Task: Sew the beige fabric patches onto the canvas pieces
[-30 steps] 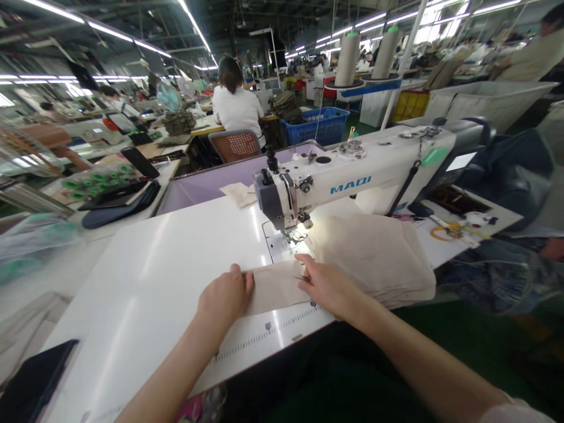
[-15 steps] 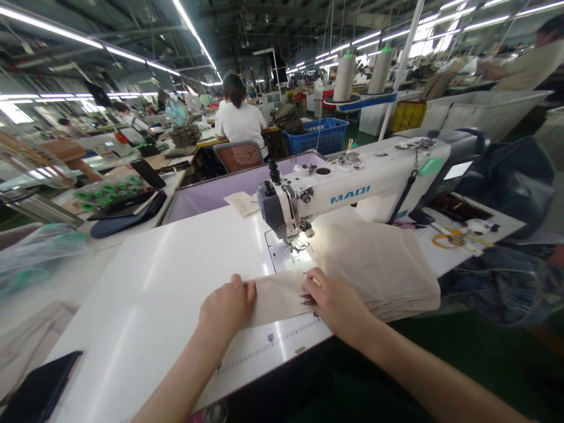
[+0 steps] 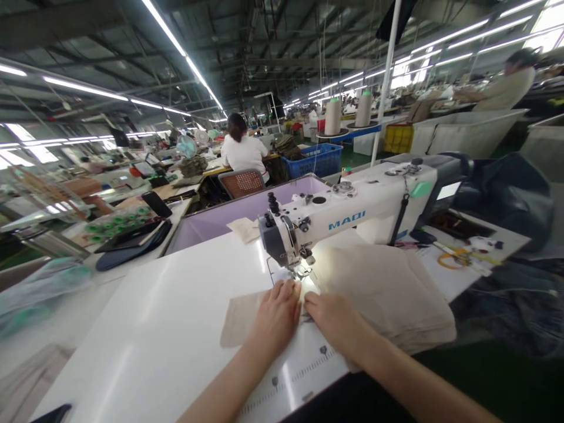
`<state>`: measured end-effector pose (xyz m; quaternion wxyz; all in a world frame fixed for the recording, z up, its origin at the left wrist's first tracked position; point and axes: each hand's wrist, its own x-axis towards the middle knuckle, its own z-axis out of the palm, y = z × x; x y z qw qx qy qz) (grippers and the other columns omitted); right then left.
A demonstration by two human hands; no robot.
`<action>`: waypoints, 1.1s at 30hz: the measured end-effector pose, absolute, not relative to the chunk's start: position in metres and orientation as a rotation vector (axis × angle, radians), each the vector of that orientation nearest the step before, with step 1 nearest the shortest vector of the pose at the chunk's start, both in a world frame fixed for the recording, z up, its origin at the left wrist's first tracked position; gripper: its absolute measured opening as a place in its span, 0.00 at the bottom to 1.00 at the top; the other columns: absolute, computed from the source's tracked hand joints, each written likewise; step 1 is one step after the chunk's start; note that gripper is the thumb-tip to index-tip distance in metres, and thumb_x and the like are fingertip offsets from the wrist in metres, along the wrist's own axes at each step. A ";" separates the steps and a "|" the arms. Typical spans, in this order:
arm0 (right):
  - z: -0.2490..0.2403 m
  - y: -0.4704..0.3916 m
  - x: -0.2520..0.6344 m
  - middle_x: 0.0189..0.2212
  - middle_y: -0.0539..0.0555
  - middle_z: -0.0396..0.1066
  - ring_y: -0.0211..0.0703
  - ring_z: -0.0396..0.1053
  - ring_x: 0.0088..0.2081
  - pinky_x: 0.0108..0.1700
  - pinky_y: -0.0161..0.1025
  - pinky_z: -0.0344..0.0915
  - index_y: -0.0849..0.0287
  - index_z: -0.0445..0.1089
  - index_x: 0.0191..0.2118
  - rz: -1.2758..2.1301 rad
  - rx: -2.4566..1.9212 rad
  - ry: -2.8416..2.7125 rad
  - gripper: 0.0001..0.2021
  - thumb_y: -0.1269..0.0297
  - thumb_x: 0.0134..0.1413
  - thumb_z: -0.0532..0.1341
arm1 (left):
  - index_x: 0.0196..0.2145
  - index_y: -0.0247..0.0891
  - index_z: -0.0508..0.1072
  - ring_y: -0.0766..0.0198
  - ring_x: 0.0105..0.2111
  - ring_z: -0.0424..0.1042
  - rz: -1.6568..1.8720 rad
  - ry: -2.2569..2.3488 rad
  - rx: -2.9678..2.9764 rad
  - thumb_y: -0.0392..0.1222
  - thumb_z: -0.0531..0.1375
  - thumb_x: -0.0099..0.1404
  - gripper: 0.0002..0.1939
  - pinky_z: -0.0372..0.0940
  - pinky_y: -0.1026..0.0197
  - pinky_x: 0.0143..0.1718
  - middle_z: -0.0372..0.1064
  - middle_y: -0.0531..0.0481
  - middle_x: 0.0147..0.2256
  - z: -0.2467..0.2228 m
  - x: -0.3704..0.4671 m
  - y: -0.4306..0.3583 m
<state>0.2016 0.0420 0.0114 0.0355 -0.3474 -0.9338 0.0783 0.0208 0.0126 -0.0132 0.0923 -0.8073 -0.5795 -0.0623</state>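
Note:
A small beige fabric piece (image 3: 240, 320) lies on the white sewing table, its inner edge close to the presser foot (image 3: 302, 271) of a MAQI sewing machine (image 3: 348, 208). My left hand (image 3: 279, 311) is closed over that piece, fingertips just in front of the foot; its thumb side is partly hidden. Close beside it, my right hand (image 3: 332, 320) is curled shut near the needle plate. Dark pointed tips, which look like thread snips (image 3: 305, 318), stick out beneath its fingers. Larger stacked beige fabric panels (image 3: 383, 288) lie right of my right hand, under the machine arm.
A beige scrap (image 3: 244, 229) lies behind the machine head, by a lilac-sided bin (image 3: 211, 220). Yellow-handled scissors (image 3: 453, 258) rest at the right. Thread cones (image 3: 333, 117) stand behind. A co-worker in white (image 3: 244, 150) sits ahead. A ruler scale (image 3: 304, 376) runs along the table's front.
My left hand has moved right and forward to the presser foot, and the small fabric piece now extends to its left. My right hand stays near the needle area. The camera view has tilted up.

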 end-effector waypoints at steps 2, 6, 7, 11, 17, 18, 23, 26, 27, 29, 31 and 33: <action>0.010 0.049 0.198 0.43 0.54 0.75 0.46 0.75 0.39 0.34 0.37 0.66 0.60 0.74 0.44 0.239 -1.073 -2.849 0.10 0.77 0.67 0.56 | 0.59 0.37 0.68 0.52 0.55 0.68 -0.175 -1.733 -2.409 0.36 0.56 0.73 0.18 0.70 0.51 0.53 0.71 0.43 0.55 -0.010 0.018 0.020; 0.009 0.057 0.196 0.43 0.54 0.76 0.45 0.75 0.38 0.34 0.36 0.66 0.60 0.74 0.44 0.257 -1.065 -2.816 0.11 0.77 0.67 0.55 | 0.57 0.35 0.69 0.51 0.55 0.69 -0.200 -1.728 -2.410 0.36 0.55 0.73 0.17 0.70 0.49 0.53 0.71 0.42 0.56 -0.013 0.013 0.027; 0.009 0.058 0.196 0.43 0.54 0.76 0.46 0.75 0.38 0.34 0.36 0.66 0.60 0.74 0.44 0.263 -1.065 -2.811 0.11 0.77 0.67 0.55 | 0.57 0.35 0.70 0.50 0.55 0.69 -0.214 -1.715 -2.425 0.36 0.54 0.73 0.17 0.70 0.48 0.54 0.71 0.41 0.56 -0.015 0.012 0.028; 0.008 0.058 0.196 0.44 0.54 0.76 0.46 0.75 0.40 0.36 0.37 0.67 0.59 0.74 0.46 0.288 -1.069 -2.790 0.12 0.76 0.68 0.55 | 0.58 0.35 0.69 0.49 0.57 0.68 -0.283 -1.704 -2.466 0.37 0.55 0.73 0.18 0.70 0.47 0.57 0.70 0.40 0.57 -0.020 0.007 0.031; 0.006 0.058 0.197 0.44 0.53 0.76 0.47 0.75 0.39 0.35 0.37 0.67 0.59 0.74 0.46 0.281 -1.077 -2.780 0.12 0.75 0.68 0.54 | 0.58 0.36 0.71 0.50 0.57 0.68 -0.443 -1.690 -2.509 0.39 0.52 0.75 0.17 0.71 0.47 0.56 0.70 0.40 0.56 -0.020 0.003 0.032; 0.006 0.058 0.197 0.44 0.53 0.76 0.47 0.75 0.39 0.35 0.37 0.67 0.59 0.74 0.46 0.277 -1.072 -2.780 0.11 0.75 0.68 0.55 | 0.57 0.37 0.71 0.51 0.57 0.68 -0.456 -1.689 -2.512 0.39 0.52 0.75 0.17 0.71 0.47 0.56 0.70 0.40 0.55 -0.019 0.003 0.032; 0.003 0.059 0.197 0.44 0.52 0.75 0.46 0.75 0.39 0.35 0.38 0.66 0.58 0.74 0.45 0.259 -1.061 -2.771 0.11 0.75 0.68 0.54 | 0.57 0.37 0.71 0.50 0.57 0.69 -0.446 -1.695 -2.504 0.40 0.52 0.75 0.17 0.71 0.48 0.56 0.70 0.40 0.55 -0.019 0.002 0.033; 0.003 0.059 0.197 0.44 0.52 0.75 0.45 0.75 0.37 0.34 0.38 0.66 0.58 0.74 0.45 0.253 -1.061 -2.772 0.11 0.74 0.69 0.54 | 0.57 0.37 0.71 0.50 0.56 0.69 -0.452 -1.687 -2.506 0.39 0.52 0.75 0.17 0.71 0.48 0.56 0.70 0.40 0.55 -0.020 0.002 0.033; 0.003 0.059 0.197 0.43 0.52 0.75 0.45 0.75 0.37 0.34 0.38 0.66 0.58 0.74 0.45 0.252 -1.055 -2.774 0.11 0.74 0.69 0.54 | 0.57 0.37 0.71 0.51 0.56 0.69 -0.458 -1.679 -2.507 0.39 0.52 0.75 0.17 0.71 0.48 0.56 0.70 0.40 0.55 -0.021 0.002 0.033; 0.003 0.058 0.197 0.43 0.53 0.75 0.45 0.75 0.37 0.34 0.38 0.66 0.58 0.74 0.45 0.248 -1.048 -2.778 0.11 0.74 0.68 0.54 | 0.57 0.39 0.71 0.51 0.56 0.69 -0.471 -1.660 -2.507 0.39 0.52 0.75 0.17 0.71 0.48 0.56 0.71 0.41 0.54 -0.021 0.001 0.033; 0.004 0.059 0.197 0.43 0.53 0.75 0.45 0.75 0.37 0.33 0.38 0.66 0.59 0.74 0.45 0.246 -1.046 -2.781 0.11 0.74 0.68 0.54 | 0.57 0.39 0.71 0.52 0.56 0.69 -0.476 -1.646 -2.508 0.40 0.51 0.75 0.17 0.71 0.49 0.56 0.71 0.41 0.54 -0.021 0.000 0.033; 0.005 0.060 0.197 0.44 0.53 0.75 0.45 0.75 0.38 0.34 0.37 0.66 0.59 0.74 0.45 0.254 -1.045 -2.780 0.11 0.75 0.68 0.55 | 0.57 0.39 0.71 0.51 0.56 0.69 -0.475 -1.637 -2.504 0.40 0.52 0.75 0.17 0.72 0.49 0.56 0.71 0.41 0.54 -0.021 0.000 0.034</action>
